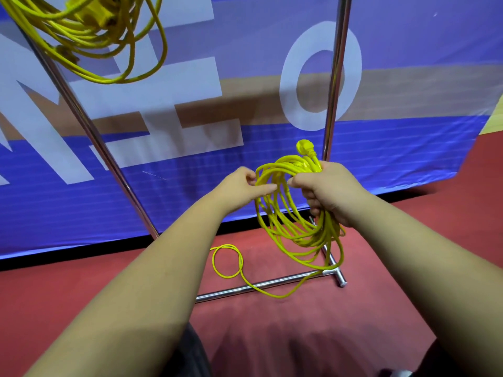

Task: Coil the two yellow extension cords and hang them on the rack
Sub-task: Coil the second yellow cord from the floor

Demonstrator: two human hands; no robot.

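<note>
Forearms, two, bare, reached forward from the bottom of the view. Right hand (329, 191) held the gathered loops of the second cord (296, 235) in a closed fist; the coil hung in the air below it, in front of the right upright of the rack (335, 77), with the plug (304, 148) standing up above the knuckles. Left hand (239, 186) pinched one strand at the coil's left edge between thumb and curled fingers. Step judged: coiling of cord two, nearly complete. A tail (227, 261) ran from the coil down to the red floor (299, 336), crossed the base bar (245, 289) and lay in one small loop beyond it; its free end could not be made out. Next move, judged: left hand to draw up that tail and feed it as one or two more loops into the right fist, matched to the loops already held, then the bundle to be lifted to the top of the rack, which lay out of view. Count: cords, 2, the first cord (89, 31) hung coiled at upper left beside the left upright (81, 112), the second in hand. Plugs seen, 1, plus a yellow block in the hung coil, probably its socket end. Rack, 1: uprights 2, base bar 1, cross foot 1 at right. Hands, 2. Banner (408, 159), 1, blue with white letters, behind the rack
</note>
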